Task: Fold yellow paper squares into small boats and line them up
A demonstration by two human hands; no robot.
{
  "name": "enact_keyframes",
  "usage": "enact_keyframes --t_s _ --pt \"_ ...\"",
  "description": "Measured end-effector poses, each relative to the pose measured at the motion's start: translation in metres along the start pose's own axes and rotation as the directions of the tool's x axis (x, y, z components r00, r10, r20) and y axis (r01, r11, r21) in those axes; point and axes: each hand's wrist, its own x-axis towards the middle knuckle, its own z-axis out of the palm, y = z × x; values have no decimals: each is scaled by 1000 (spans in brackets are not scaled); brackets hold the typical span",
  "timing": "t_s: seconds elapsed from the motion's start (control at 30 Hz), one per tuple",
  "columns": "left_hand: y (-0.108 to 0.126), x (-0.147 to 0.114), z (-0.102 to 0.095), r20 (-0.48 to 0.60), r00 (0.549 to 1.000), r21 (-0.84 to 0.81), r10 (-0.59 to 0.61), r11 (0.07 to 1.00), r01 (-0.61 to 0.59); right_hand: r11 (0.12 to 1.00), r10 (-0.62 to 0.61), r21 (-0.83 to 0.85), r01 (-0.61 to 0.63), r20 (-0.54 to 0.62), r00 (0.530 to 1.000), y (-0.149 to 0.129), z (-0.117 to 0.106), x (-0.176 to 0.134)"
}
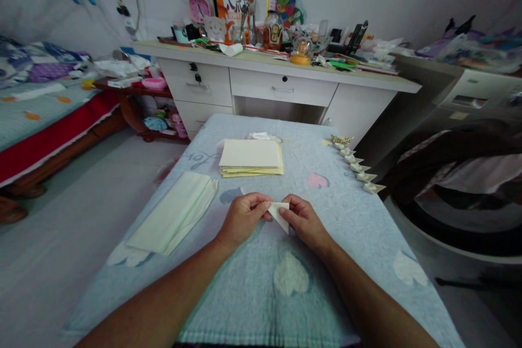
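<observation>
A small piece of folded white paper (279, 216), shaped like a triangle with one corner pointing down, is held over the front middle of the table. My left hand (246, 215) pinches its left corner between thumb and fingers. On the other side, my right hand (302, 219) grips the right part, with the thumb lying flat on the front face. Beyond my hands lies a stack of white and yellow paper sheets (252, 154). Folded pale paper (175, 212) rests to the left. Several small folded paper pieces (359, 167) stand in a row along the right edge.
A pale blue cloth with heart prints (253, 293) covers the table. Behind it stands a white desk (281, 87) crowded with jars, a clock and an orange bag. A bed (49, 114) is at the left, a washing machine (460, 174) at the right.
</observation>
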Motion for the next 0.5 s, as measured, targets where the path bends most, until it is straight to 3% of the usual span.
enact_keyframes --t_s 0.3,0.37,0.5 --pt "2 -1 2 -37 999 -195 -31 980 23 999 7 35 -7 -18 1000 0 0 1" --pt "2 -2 2 -1 1000 -251 -11 968 10 999 1 47 1 -40 999 -1 0 0" --pt "-1 -4 6 180 983 -262 26 965 23 997 -2 78 7 -61 998 -2 1 -1"
